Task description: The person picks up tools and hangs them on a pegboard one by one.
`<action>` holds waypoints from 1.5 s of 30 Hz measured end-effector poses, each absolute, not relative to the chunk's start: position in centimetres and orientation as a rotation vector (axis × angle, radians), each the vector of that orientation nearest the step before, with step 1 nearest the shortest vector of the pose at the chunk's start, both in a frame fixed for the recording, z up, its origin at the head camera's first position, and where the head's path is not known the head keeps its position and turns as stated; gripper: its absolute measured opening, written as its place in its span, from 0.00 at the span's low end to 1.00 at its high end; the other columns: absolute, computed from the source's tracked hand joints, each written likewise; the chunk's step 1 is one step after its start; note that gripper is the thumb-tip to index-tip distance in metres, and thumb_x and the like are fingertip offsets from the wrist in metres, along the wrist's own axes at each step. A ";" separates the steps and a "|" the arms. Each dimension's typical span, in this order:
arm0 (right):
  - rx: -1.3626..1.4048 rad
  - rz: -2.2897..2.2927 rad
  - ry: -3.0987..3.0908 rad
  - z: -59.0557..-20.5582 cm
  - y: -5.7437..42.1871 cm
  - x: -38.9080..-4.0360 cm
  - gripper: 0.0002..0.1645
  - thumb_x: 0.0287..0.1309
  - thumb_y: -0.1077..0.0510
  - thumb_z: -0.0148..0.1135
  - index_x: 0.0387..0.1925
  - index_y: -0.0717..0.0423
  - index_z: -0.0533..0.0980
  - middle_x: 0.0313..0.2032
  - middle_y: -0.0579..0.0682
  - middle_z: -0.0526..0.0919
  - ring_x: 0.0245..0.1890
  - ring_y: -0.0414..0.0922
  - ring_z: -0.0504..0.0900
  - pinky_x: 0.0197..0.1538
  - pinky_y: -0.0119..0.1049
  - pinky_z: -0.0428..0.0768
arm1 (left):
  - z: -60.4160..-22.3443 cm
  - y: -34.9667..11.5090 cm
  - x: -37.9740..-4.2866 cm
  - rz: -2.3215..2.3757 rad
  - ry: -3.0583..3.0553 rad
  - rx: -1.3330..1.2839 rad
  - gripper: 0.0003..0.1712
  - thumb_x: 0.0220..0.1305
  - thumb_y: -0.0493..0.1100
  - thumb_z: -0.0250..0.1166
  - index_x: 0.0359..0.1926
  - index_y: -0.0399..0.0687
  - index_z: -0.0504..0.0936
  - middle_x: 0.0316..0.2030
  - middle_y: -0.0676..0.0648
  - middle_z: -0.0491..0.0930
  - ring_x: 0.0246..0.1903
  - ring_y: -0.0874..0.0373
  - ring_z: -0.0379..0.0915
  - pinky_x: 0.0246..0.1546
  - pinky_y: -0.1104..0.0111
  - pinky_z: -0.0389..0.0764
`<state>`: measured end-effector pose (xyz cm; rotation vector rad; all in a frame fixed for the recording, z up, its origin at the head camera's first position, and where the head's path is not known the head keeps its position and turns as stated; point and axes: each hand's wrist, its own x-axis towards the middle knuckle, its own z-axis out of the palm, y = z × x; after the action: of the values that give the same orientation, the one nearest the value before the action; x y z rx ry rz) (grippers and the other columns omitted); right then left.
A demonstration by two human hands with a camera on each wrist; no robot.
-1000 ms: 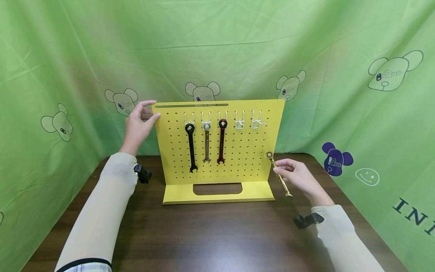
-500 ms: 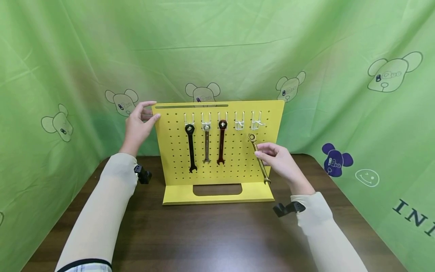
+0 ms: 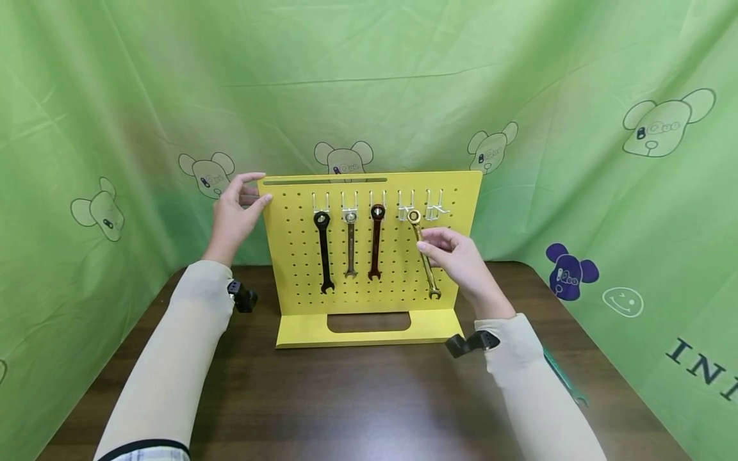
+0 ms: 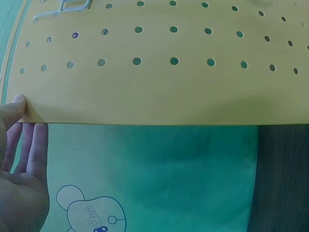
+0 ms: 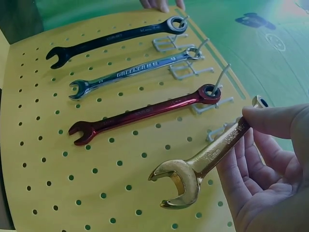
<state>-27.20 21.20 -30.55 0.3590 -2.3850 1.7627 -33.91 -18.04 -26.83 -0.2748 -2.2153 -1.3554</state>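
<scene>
A yellow pegboard (image 3: 273, 256) stands upright on the table. My left hand (image 3: 230, 214) pinches its upper left corner, thumb in front and fingers behind; the left wrist view shows the thumb (image 4: 14, 110) on the face. Between thumb and fingers, my right hand (image 3: 461, 266) holds a gold combination wrench (image 5: 217, 150) by its shaft. The wrench tilts, ring end up, and its ring overlaps the fourth white hook (image 3: 403, 206) in the head view. Three wrenches hang by their rings further left: black (image 3: 325, 256), silver (image 3: 351, 246) and dark red (image 3: 376, 250).
The fifth hook (image 3: 434, 206) bears nothing. A green wrench (image 3: 562, 374) lies on the table (image 3: 346, 403) at the right, partly behind my right sleeve. Green printed cloth (image 3: 403, 96) encloses the table at the back and sides.
My right hand has carried the gold wrench left and up, from beside the pegboard's right edge to the fourth hook. The green wrench has come into sight. My left hand has stayed put.
</scene>
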 end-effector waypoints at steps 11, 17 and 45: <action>0.335 1.795 -2.385 -31.3 20.8 -28.7 0.25 0.68 0.56 0.63 0.61 0.66 0.72 0.49 0.54 0.80 0.46 0.43 0.78 0.48 0.32 0.81 | -26.8 -18.0 -34.0 -1.343 -2.218 -0.277 0.25 0.69 0.43 0.67 0.64 0.54 0.75 0.49 0.41 0.80 0.49 0.48 0.79 0.47 0.54 0.82; 0.345 1.823 -2.365 -31.9 20.5 -29.4 0.27 0.69 0.57 0.62 0.61 0.69 0.70 0.50 0.56 0.77 0.46 0.43 0.77 0.50 0.32 0.80 | -26.9 -18.0 -34.0 -1.355 -2.214 -0.268 0.25 0.69 0.43 0.67 0.65 0.54 0.75 0.49 0.40 0.80 0.50 0.47 0.79 0.48 0.54 0.82; 0.321 1.941 -2.315 -32.9 20.0 -30.6 0.25 0.71 0.57 0.59 0.62 0.69 0.69 0.56 0.60 0.76 0.49 0.43 0.79 0.60 0.42 0.76 | -27.0 -18.1 -34.0 -1.340 -2.215 -0.276 0.24 0.69 0.44 0.67 0.65 0.55 0.75 0.49 0.40 0.80 0.49 0.46 0.79 0.48 0.53 0.82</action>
<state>-30.62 20.00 -32.85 0.3208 -2.3147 1.9408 -34.02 -18.14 -27.01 -0.2761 -2.2149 -1.3404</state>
